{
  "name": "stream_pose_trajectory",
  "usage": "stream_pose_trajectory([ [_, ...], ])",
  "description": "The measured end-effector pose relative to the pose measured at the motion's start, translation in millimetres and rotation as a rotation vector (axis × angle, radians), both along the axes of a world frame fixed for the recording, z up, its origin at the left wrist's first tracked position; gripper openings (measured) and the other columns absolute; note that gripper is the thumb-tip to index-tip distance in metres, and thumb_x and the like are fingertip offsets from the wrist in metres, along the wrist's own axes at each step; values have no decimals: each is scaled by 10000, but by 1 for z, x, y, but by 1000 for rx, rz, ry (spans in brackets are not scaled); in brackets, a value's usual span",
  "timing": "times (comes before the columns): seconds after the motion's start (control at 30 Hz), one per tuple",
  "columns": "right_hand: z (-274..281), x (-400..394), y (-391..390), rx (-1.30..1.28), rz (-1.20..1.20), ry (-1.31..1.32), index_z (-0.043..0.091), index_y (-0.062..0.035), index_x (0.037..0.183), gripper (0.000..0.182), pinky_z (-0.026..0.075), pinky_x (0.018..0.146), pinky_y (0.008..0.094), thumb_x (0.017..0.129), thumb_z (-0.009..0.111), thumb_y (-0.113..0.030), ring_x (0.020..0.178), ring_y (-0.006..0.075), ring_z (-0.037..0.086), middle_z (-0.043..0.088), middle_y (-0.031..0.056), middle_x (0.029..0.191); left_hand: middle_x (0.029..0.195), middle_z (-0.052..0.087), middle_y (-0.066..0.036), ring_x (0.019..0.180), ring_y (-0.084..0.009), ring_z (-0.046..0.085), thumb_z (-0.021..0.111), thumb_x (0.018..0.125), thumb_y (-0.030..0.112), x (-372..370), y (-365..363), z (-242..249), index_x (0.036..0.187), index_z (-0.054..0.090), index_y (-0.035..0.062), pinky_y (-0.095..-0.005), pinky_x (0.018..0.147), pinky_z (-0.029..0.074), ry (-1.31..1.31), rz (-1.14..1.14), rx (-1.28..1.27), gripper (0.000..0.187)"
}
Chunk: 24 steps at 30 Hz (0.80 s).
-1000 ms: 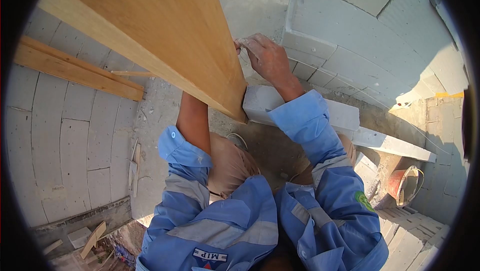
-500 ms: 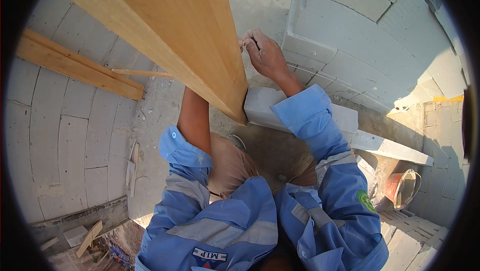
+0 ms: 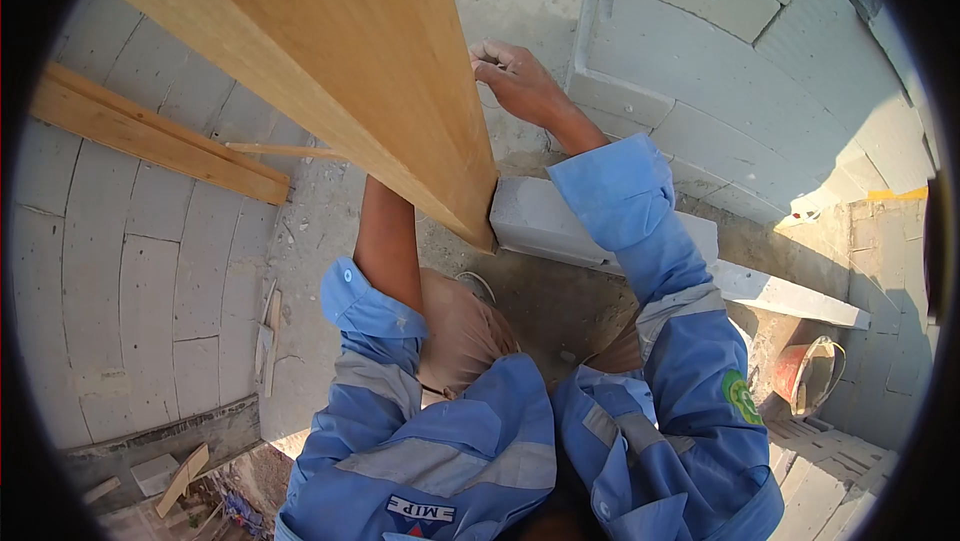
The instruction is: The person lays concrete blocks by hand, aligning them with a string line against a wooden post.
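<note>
A large wooden post (image 3: 400, 91) rises in front of me, its lower end beside a pale block (image 3: 550, 216). My right hand (image 3: 515, 79) is at the post's far right edge, fingers curled and pinched together. A thin string (image 3: 490, 103) hangs faintly below those fingers and appears to be held in them. My left forearm (image 3: 387, 251) goes behind the post from the left. The post hides my left hand, so its fingers and anything in them cannot be seen.
Light block walls stand on the left (image 3: 150, 271) and right (image 3: 720, 71). A wooden beam (image 3: 160, 136) juts from the left wall. A white bar (image 3: 790, 293) extends right from the block, above a red bucket (image 3: 805, 376). Wood scraps (image 3: 182, 476) lie lower left.
My right hand has shifted slightly left and up, closer to the post. The white string that stretched from it towards the lower right no longer shows there.
</note>
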State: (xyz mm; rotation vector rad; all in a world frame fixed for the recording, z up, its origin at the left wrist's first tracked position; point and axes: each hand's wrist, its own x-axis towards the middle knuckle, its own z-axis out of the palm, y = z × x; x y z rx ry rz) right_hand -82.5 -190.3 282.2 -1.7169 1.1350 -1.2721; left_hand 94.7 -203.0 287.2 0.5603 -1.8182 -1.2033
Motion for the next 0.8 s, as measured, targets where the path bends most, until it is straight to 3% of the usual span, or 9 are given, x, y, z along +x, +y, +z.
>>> stream_pose_trajectory([
  [0.03,5,3,-1,-8,3,-28,610,-9,877,191,453,769,319,899,507,-168,790,161,575,649,63,812,755,574,-18,766,-145,566,693,895,53,0,0,0,804,612,72,-307,705,473,1,34,-7,123],
  [0.27,2,14,-17,159,82,-202,606,-2,903,187,444,763,310,901,500,-156,758,149,565,642,64,799,778,582,-22,774,-145,569,692,896,56,6,4,-3,845,622,76,-308,708,474,-25,194,-76,89],
  [0.33,3,14,-19,298,196,-241,657,-16,1088,290,413,842,281,953,538,-243,918,130,538,641,22,987,784,584,-23,777,-145,570,692,896,56,8,4,-4,856,624,77,-308,709,475,-29,225,-96,81],
  [0.8,11,33,-37,436,220,-266,655,-22,1148,320,402,984,335,936,552,-238,1079,200,562,659,115,1137,830,601,-31,792,-146,576,691,896,61,20,11,-8,938,642,85,-310,714,477,-60,381,-213,68],
])
